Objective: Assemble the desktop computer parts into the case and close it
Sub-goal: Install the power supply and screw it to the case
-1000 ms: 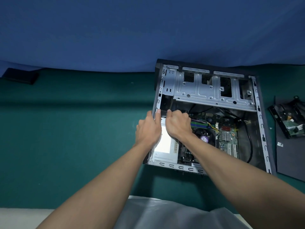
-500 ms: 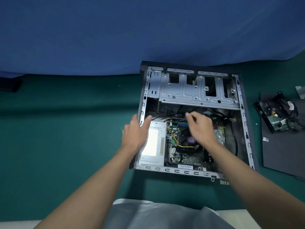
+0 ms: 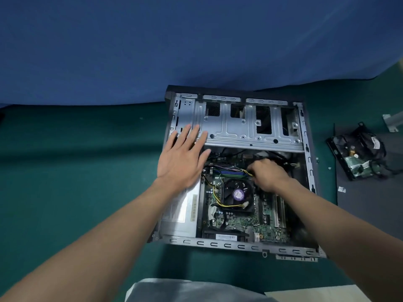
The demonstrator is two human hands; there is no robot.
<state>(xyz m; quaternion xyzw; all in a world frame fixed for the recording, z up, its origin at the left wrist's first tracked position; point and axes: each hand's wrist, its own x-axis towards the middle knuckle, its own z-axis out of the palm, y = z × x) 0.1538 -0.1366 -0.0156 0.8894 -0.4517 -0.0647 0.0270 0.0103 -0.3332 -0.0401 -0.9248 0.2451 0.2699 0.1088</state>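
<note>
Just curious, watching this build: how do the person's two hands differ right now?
The left hand is flat with fingers spread; the right hand is curled. The left hand is over the drive cage's corner; the right hand reaches down among the yellow cables, any grip hidden. Both are bare and over the open computer case.

A repair bench: green mat (image 3: 65,171), blue backdrop cloth (image 3: 152,40), opened computer case (image 3: 305,131).

No legible txt; PSU label (image 3: 178,211), fan sticker (image 3: 238,194) blurred.
</note>
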